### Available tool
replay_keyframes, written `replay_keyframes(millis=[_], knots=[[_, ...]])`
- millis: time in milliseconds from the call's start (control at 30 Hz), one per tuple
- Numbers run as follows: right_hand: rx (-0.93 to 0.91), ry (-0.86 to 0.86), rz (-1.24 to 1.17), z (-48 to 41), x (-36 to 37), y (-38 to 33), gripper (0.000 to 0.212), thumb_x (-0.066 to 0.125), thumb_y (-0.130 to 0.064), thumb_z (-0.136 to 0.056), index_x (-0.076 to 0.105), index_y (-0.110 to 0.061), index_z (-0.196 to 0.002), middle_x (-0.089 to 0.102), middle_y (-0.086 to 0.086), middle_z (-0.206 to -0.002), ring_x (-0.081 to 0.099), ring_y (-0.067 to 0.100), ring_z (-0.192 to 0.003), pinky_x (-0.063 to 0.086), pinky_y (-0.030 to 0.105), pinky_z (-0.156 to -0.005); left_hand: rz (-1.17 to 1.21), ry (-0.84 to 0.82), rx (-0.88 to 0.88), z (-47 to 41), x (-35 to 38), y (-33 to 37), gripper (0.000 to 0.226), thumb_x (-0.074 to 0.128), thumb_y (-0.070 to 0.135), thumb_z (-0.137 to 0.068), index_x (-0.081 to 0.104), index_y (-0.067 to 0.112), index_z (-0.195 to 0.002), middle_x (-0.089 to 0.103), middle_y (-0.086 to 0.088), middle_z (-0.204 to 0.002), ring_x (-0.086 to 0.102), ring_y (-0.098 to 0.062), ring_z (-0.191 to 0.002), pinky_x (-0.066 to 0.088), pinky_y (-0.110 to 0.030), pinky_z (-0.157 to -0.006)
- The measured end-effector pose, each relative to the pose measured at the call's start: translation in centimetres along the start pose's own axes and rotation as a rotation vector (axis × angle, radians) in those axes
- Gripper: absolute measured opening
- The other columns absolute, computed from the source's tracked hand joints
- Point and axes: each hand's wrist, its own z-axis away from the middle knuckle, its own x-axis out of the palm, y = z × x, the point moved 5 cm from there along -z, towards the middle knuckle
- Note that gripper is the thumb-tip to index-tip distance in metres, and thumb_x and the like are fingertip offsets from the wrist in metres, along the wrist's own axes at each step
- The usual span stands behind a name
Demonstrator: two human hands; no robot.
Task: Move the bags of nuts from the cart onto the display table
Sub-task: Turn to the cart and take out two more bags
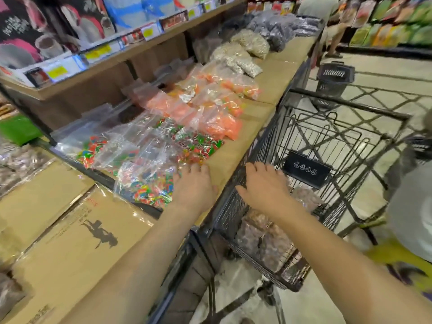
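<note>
The bags of nuts (261, 244), clear bags packed with brown pieces, lie heaped in the bottom of the cart (346, 108), none of them held. The cart, a black wire one, stands hard against the long edge of the desk (268, 83), which is covered in brown paper. On the desk lie rows of clear bags: multicoloured sweets (149, 183) nearest, orange pieces (210, 115) beyond them, then pale seeds (243, 59) and dark bags (275, 31) at the far end. A wooden shelf (77, 90) runs above the desk's back edge. Taped cardboard boxes (70, 242) lie at the near left. The floor (374, 66) is pale tile, and a black basket (334, 78) stands on it beyond the cart.

The left grip (194, 185) is released, palm down with fingers straight, at the desk's front edge, its fingertips at the rim of the nearest sweets bag; whether they press it cannot be told. The right grip (264, 185) is also released, fingers spread, palm down over the cart's basket above the nuts, grasping nothing.

A black plaque (305, 170) on the cart's inner panel bears four white round symbols. Yellow price tags (98, 51) line the shelf, unreadable. One box carries a dark printed figure and blurred red writing.
</note>
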Motion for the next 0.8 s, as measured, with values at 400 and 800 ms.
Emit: replay_keyframes(millis=[400,800], knots=[[0.201,-0.065,-0.098,-2.5,4.1,8.7,0.072,0.053,-0.053,-0.106,0.034,-0.013,-0.163,0.043,0.016,-0.163,0.039,0.038,-0.152,0.031,0.058,-0.127,-0.018,-0.1,0.183,-7.3,4.6,8.9,0.062,0.051,0.046,-0.105,0.039,0.014,-0.156,0.044,-0.012,-0.159,0.036,-0.037,-0.148,0.029,-0.052,-0.12],[0.448,-0.212,-0.152,-7.1,10.0,13.9,0.082,0.049,-0.052,-0.107,0.014,-0.012,-0.17,0.003,0.023,-0.178,0.005,0.042,-0.165,0.013,0.064,-0.132,-0.069,-0.244,0.396,-16.0,11.9,14.1,0.061,0.051,0.049,-0.103,0.043,0.014,-0.153,0.048,-0.011,-0.157,0.039,-0.036,-0.148,0.036,-0.055,-0.118]])
